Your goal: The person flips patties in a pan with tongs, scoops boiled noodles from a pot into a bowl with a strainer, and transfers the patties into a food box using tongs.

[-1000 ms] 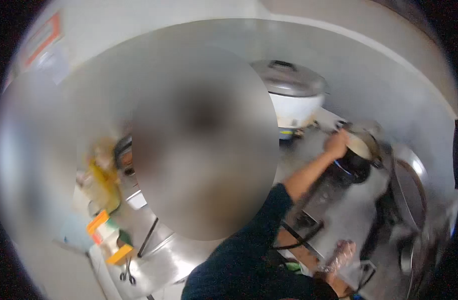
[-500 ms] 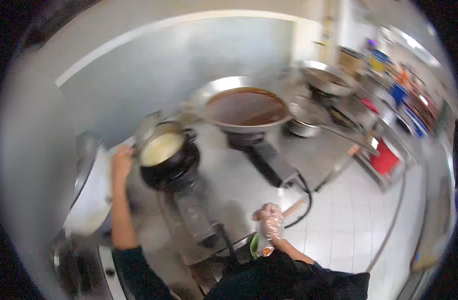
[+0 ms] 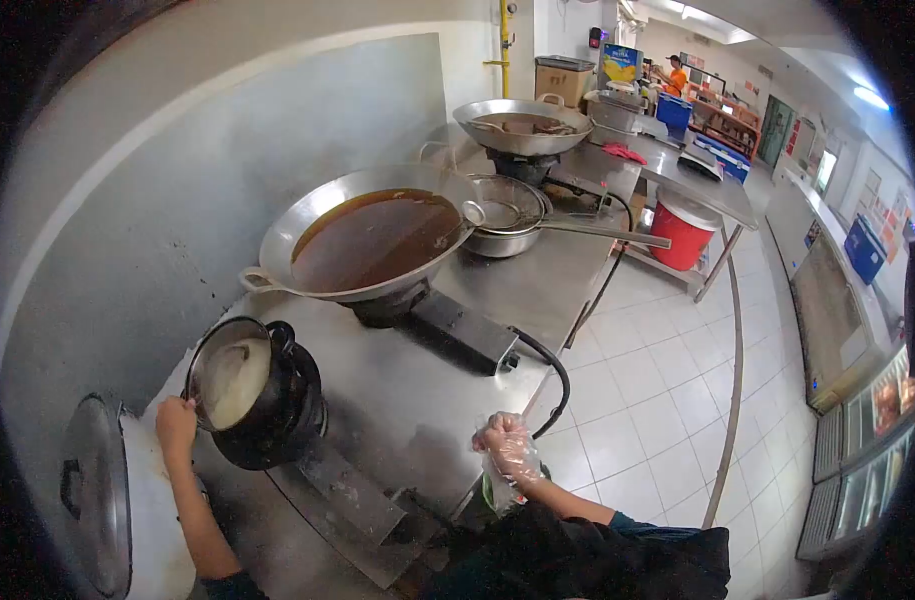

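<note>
Steel counter (image 3: 397, 390), black pot (image 3: 255, 442), left hand (image 3: 176, 420) gripping lid (image 3: 215, 362), gloved right hand (image 3: 508, 446)

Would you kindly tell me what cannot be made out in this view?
Head view: contents of the white pot, hidden by its metal lid.
Head view: inside of the right hand, hidden by its closed fist.
Head view: bottom of the near wok, hidden by dark liquid.
Head view: hands of the person in orange, too small.
</note>
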The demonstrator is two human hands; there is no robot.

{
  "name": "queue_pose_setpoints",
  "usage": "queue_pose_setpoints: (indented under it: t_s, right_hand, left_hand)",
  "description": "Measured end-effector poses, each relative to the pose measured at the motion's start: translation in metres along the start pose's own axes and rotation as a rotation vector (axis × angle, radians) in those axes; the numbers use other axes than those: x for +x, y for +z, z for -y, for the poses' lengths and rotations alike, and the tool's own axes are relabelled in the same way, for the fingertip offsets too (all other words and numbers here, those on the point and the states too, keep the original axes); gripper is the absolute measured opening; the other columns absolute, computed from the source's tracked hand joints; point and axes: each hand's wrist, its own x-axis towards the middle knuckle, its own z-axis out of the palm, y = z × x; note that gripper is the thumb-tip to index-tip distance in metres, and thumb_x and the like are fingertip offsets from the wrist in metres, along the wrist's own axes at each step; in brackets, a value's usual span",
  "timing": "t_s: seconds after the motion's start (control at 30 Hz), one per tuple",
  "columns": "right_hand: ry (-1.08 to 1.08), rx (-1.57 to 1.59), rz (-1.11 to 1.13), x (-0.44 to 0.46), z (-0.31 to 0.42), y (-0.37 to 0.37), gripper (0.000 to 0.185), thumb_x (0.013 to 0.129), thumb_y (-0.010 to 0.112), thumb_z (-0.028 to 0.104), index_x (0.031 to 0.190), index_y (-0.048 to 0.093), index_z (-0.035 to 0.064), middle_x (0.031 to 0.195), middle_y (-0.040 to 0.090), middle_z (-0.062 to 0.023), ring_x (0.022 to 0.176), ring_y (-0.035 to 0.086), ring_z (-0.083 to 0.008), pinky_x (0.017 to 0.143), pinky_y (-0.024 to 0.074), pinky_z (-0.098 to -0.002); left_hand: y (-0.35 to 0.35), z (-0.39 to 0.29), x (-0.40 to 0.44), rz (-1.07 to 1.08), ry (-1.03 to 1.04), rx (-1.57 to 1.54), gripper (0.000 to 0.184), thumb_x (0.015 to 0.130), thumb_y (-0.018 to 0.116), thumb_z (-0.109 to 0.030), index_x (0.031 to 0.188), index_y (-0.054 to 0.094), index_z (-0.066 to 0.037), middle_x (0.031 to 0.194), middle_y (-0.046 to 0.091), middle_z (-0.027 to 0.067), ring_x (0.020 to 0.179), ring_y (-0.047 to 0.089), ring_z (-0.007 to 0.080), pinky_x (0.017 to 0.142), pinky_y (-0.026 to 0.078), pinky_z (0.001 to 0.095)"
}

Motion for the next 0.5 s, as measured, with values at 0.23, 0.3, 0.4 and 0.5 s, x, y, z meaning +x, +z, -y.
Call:
queue_pose_setpoints:
  t_s: [0.23, 0.3, 0.4, 0.5]
  right_hand:
    - [0.014, 0.274, 0.024, -0.016, 0.017, 0.001, 0.021, 0.067, 0.045, 0.0, 0.054, 0.03, 0.0085, 0.051, 0.045, -0.0057, 0.05, 0.047, -0.0133, 0.047, 0.0377, -0.0255]
    - [0.007, 0.233, 0.04, -0.012, 0.016, -0.003, 0.021, 0.069, 0.045, 0.0, 0.056, 0.03, 0.0082, 0.052, 0.044, -0.005, 0.051, 0.046, -0.0133, 0.048, 0.0378, -0.0262]
    - [0.033, 0.164, 0.003, -0.004, 0.02, -0.003, 0.021, 0.069, 0.047, 0.003, 0.056, 0.031, 0.0081, 0.053, 0.044, -0.0048, 0.051, 0.046, -0.013, 0.048, 0.0379, -0.0256]
    - [0.008, 0.014, -0.026, -0.002, 0.014, -0.005, 0.015, 0.069, 0.047, 0.006, 0.057, 0.038, 0.0066, 0.052, 0.047, -0.0053, 0.051, 0.048, -0.0135, 0.048, 0.0387, -0.0253]
  left_hand:
    - [-0.017, -0.004, -0.008, 0.035, -0.001, 0.034, 0.026, 0.07, 0.055, -0.022, 0.069, 0.055, 0.004, 0.071, 0.054, 0.0199, 0.068, 0.052, 0.0346, 0.06, 0.04, 0.0398]
    - [-0.025, 0.01, -0.003, -0.029, 0.005, 0.014, 0.026, 0.068, 0.057, -0.022, 0.067, 0.056, 0.003, 0.07, 0.054, 0.0198, 0.068, 0.052, 0.0338, 0.06, 0.04, 0.0395]
    - [-0.043, 0.021, 0.002, -0.112, 0.0, 0.019, 0.026, 0.067, 0.057, -0.023, 0.068, 0.056, 0.002, 0.068, 0.054, 0.0188, 0.068, 0.053, 0.033, 0.06, 0.039, 0.0398]
    - [-0.043, 0.013, -0.004, -0.124, 0.049, 0.057, 0.027, 0.068, 0.055, -0.026, 0.067, 0.057, 0.0, 0.068, 0.054, 0.0179, 0.068, 0.052, 0.0334, 0.059, 0.039, 0.0403]
